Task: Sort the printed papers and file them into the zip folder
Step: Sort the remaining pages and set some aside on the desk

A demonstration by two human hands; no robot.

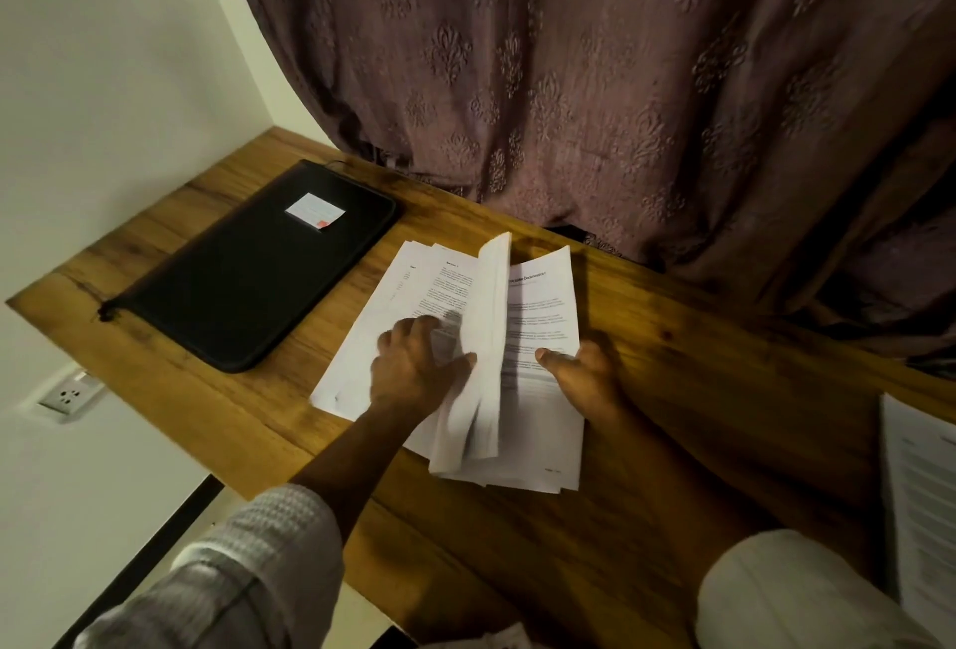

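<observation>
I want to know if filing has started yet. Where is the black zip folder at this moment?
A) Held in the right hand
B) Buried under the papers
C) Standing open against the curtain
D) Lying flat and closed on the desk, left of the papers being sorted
D: the zip folder lies flat and closed on the desk, apart from the papers, while the left hand rests on them and the right hand holds them.

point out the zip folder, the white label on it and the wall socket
zip folder (243,281), head view, black cover
white label (315,210), head view, its middle
wall socket (70,395), head view, its faceplate
</observation>
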